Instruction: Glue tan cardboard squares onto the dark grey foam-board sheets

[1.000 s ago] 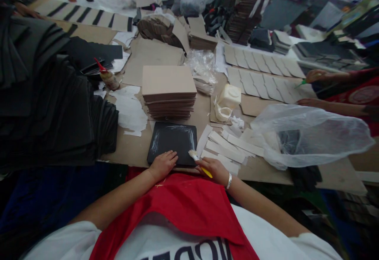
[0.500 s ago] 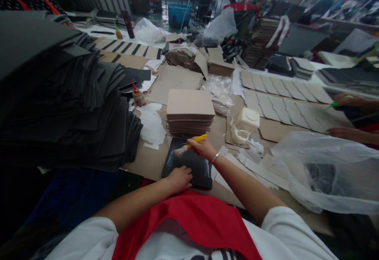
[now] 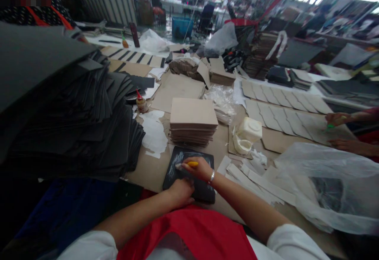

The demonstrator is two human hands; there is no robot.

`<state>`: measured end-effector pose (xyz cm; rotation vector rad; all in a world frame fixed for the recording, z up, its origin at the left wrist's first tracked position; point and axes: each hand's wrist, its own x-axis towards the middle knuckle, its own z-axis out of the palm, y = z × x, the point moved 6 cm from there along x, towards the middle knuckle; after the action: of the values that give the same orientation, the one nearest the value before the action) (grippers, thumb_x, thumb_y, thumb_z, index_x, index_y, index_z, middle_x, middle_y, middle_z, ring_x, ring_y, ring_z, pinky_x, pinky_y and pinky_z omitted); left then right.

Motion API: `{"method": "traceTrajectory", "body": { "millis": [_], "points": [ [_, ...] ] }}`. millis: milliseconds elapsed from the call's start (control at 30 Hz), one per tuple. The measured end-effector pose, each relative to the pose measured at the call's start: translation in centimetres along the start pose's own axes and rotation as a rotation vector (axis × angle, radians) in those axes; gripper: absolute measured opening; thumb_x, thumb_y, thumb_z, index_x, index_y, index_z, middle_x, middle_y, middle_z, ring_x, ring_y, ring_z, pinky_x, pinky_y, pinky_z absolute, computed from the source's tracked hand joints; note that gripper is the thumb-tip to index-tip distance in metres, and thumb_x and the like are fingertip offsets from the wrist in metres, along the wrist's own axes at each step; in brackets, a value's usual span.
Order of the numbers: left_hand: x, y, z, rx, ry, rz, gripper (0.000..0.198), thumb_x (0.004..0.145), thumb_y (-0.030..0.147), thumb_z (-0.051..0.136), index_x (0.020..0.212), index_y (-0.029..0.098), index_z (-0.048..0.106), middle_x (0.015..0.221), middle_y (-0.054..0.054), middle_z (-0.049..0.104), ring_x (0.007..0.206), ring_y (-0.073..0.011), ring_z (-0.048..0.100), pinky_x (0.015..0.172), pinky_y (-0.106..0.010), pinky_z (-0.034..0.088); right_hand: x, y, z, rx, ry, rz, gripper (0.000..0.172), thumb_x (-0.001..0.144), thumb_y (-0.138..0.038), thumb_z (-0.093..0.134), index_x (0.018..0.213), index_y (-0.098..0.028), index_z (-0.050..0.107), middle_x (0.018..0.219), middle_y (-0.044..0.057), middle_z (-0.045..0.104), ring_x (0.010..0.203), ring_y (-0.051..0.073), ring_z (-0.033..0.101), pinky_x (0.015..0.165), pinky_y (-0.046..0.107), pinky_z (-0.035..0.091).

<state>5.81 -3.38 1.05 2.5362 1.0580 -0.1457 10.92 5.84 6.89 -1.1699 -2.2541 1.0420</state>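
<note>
A black square sheet (image 3: 177,158) streaked with white glue lies on the cardboard-covered table in front of me. My right hand (image 3: 199,168) is closed round a yellow-handled brush (image 3: 189,164), whose bristles touch the sheet's middle. At the sheet's near edge my left hand (image 3: 181,191) presses down on it, fingers curled. Just beyond the sheet stands a stack of tan cardboard squares (image 3: 193,120).
A tall heap of black sheets (image 3: 68,110) fills the left. A white glue tub (image 3: 248,130), white paper strips (image 3: 251,175) and a clear plastic bag (image 3: 328,181) lie to the right. Another person's hands (image 3: 337,119) work over grey pieces (image 3: 281,98) at the far right. A glue bottle (image 3: 141,102) stands behind.
My right hand has swept the brush from the sheet's near right corner up and across to its middle. The left hand has kept pressing on the near edge. The view has tilted upward.
</note>
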Motion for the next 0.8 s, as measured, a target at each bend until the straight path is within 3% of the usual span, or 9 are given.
{"method": "traceTrajectory", "body": {
  "millis": [67,133,267,333,400,467,533,700,800],
  "points": [
    [0.4,0.3,-0.8,-0.017,0.004,0.006,0.035,0.079,0.044,0.056,0.098,0.016,0.064,0.097,-0.011,0.064,0.087,-0.0263,0.06,0.068,-0.035,0.05,-0.4,-2.2,-2.5,0.059,0.037,-0.036,0.025,0.083,-0.041,0.051,0.078,-0.023,0.068,0.074,0.003,0.068,0.065,0.015,0.061,0.06,0.024,0.046],
    [1.6,0.3,-3.3,-0.04,0.102,0.03,0.033,0.083,0.044,0.049,0.099,0.018,0.063,0.096,-0.01,0.065,0.085,-0.0241,0.06,0.068,-0.035,0.05,0.4,-3.7,-7.0,0.178,0.186,-0.003,0.026,0.083,-0.043,0.052,0.08,-0.022,0.067,0.068,0.003,0.066,0.056,0.013,0.058,0.052,0.023,0.045],
    [5.1,-1.7,-12.7,0.053,0.556,0.001,0.037,0.09,0.036,0.037,0.119,0.019,0.052,0.122,-0.011,0.056,0.114,-0.0236,0.049,0.096,-0.039,0.04,5.4,-5.4,-16.2,0.373,0.528,0.037,0.03,0.077,-0.047,0.057,0.076,-0.017,0.061,0.049,-0.003,0.052,0.038,0.007,0.045,0.036,0.019,0.035],
    [7.4,-3.9,-16.6,0.133,0.677,-0.122,0.048,0.089,0.037,0.041,0.132,0.018,0.04,0.139,-0.014,0.042,0.128,-0.0283,0.035,0.105,-0.048,0.029,9.6,-5.7,-17.8,0.422,0.522,0.03,0.03,0.076,-0.046,0.058,0.073,-0.016,0.06,0.046,-0.005,0.049,0.034,0.006,0.041,0.033,0.017,0.031],
    [9.6,-6.3,-18.7,0.152,0.654,-0.274,0.06,0.085,0.042,0.048,0.136,0.015,0.035,0.145,-0.017,0.033,0.132,-0.0345,0.028,0.105,-0.056,0.025,13.9,-5.2,-17.1,0.459,0.368,0.067,0.031,0.075,-0.045,0.059,0.072,-0.014,0.06,0.044,-0.005,0.049,0.032,0.005,0.04,0.031,0.016,0.029],
    [11.2,-8.0,-19.1,0.137,0.567,-0.366,0.066,0.081,0.047,0.054,0.135,0.013,0.038,0.143,-0.019,0.034,0.13,-0.0387,0.029,0.103,-0.06,0.026,17.6,-4.2,-15.1,0.453,0.174,0.145,0.031,0.073,-0.044,0.062,0.07,-0.014,0.061,0.042,-0.005,0.05,0.031,0.005,0.041,0.031,0.016,0.031],
    [11.9,-8.7,-18.7,0.138,0.509,-0.377,0.068,0.078,0.05,0.056,0.132,0.012,0.041,0.141,-0.02,0.037,0.129,-0.0397,0.031,0.102,-0.061,0.025,20.4,-2.5,-13.9,0.404,0.103,0.241,0.029,0.071,-0.041,0.065,0.067,-0.013,0.06,0.041,-0.003,0.052,0.032,0.007,0.044,0.031,0.017,0.034],
    [11.8,-8.6,-18.0,0.155,0.507,-0.362,0.072,0.077,0.054,0.055,0.134,0.013,0.038,0.142,-0.019,0.036,0.131,-0.0377,0.029,0.104,-0.06,0.023,25.5,1.1,-15.4,0.344,0.329,0.347,0.027,0.077,-0.035,0.058,0.062,-0.013,0.057,0.039,-0.002,0.052,0.031,0.007,0.045,0.032,0.018,0.038],
    [11.9,-8.6,-18.1,0.151,0.504,-0.359,0.071,0.078,0.054,0.054,0.134,0.013,0.039,0.142,-0.019,0.037,0.13,-0.0375,0.03,0.103,-0.061,0.024,26.2,2.8,-16.8,0.334,0.435,0.377,0.027,0.081,-0.034,0.052,0.063,-0.013,0.056,0.04,-0.001,0.052,0.033,0.007,0.047,0.036,0.017,0.042]
  ]
}}
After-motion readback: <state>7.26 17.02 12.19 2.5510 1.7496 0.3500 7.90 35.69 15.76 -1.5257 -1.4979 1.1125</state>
